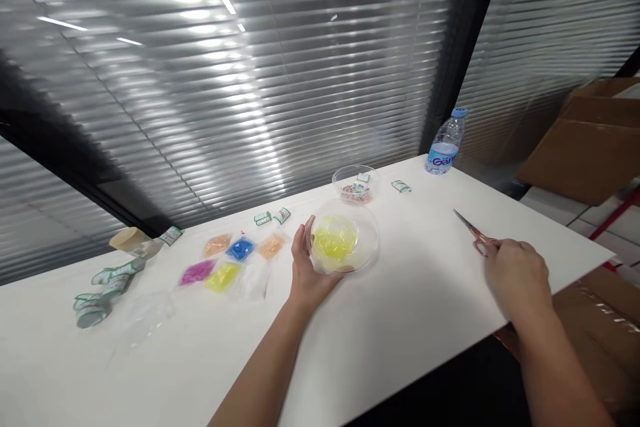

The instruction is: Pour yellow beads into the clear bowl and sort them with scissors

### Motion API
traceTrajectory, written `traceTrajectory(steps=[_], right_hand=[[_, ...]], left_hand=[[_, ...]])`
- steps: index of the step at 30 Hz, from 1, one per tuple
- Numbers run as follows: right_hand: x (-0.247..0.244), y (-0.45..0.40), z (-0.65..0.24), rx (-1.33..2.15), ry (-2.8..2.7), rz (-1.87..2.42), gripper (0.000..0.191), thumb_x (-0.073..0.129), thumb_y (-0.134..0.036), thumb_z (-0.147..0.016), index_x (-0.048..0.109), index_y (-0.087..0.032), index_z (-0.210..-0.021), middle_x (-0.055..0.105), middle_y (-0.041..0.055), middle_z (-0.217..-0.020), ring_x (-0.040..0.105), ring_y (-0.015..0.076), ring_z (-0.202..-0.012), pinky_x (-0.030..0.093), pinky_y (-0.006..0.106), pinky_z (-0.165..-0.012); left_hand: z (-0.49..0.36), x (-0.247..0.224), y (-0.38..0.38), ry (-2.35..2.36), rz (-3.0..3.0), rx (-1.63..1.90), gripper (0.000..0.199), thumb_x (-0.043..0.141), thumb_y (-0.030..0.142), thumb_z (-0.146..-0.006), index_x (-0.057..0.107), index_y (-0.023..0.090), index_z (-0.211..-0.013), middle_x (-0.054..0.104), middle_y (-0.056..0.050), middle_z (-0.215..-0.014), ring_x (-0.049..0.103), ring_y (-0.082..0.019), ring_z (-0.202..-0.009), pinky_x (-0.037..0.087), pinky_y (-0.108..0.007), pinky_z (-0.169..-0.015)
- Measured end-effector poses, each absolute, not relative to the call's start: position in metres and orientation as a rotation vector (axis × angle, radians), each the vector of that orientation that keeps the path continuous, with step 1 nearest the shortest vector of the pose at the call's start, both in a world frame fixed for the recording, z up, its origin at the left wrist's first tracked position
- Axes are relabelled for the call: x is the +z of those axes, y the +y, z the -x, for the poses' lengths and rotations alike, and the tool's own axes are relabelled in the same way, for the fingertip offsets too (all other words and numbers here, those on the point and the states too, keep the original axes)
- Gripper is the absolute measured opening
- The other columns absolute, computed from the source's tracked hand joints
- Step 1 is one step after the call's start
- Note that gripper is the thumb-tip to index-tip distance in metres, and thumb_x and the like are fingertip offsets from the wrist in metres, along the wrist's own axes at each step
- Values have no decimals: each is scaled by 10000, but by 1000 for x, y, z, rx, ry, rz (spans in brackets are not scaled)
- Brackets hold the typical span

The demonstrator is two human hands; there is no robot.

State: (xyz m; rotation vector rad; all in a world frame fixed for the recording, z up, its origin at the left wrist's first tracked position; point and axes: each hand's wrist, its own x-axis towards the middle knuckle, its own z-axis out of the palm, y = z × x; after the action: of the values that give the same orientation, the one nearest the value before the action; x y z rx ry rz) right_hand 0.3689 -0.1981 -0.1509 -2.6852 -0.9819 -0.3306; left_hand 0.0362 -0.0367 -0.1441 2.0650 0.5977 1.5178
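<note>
My left hand (306, 270) grips a clear plastic bowl (369, 240), thumb along the near side and fingers around its left edge. Yellow-green material (334, 240) lies in the bowl, which is tilted a little toward me. On the right of the table, my right hand (517, 277) is closed on the handles of a pair of scissors (481, 240); their blades point away to the upper left. Just behind the bowl stands a second clear bowl (336, 185) holding many small multicoloured bits and a small packet.
Small bags of orange, blue, purple and yellow (223, 277) material lie left on the white table (400, 347). Green-and-white packets (263, 218) lie along the back, others (93, 310) far left. A water bottle (444, 147) stands at the back right; cardboard boxes (585, 140) are beyond.
</note>
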Motion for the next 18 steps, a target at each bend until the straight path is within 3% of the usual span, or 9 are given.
traceTrajectory(steps=[4,10,14,18], right_hand=[[-145,-196,-364,-284,-920,2662,469,317,-310,-955,646,17,-1026,636,258,-939,600,362,-879,429,416,-763],[-142,-198,-363,-147,-844,2552,460,315,-354,-938,612,-43,-1102,647,254,-989,605,374,-902,425,435,-771],[-140,-198,-369,3,-831,2507,411,355,-352,-901,609,-65,-1049,647,257,-969,586,373,-911,403,450,-811],[-133,-195,-365,203,-665,2092,347,528,-446,-770,602,-133,-900,623,191,-869,537,313,-827,381,495,-842]], left_hand=[[-37,-144,-37,590,-2031,1514,1276,920,286,-530,79,374,-1486,296,-181,-1533,334,-334,-1422,320,-596,-1126],[-35,-142,-37,592,-2012,1533,1277,925,287,-519,82,389,-1474,280,-177,-1537,323,-327,-1429,338,-588,-1118],[-35,-142,-35,575,-2019,1559,1273,924,291,-521,89,380,-1478,285,-179,-1533,326,-330,-1426,336,-587,-1121],[-34,-141,-35,603,-2039,1544,1256,917,308,-536,91,363,-1481,289,-177,-1532,312,-327,-1432,318,-587,-1132]])
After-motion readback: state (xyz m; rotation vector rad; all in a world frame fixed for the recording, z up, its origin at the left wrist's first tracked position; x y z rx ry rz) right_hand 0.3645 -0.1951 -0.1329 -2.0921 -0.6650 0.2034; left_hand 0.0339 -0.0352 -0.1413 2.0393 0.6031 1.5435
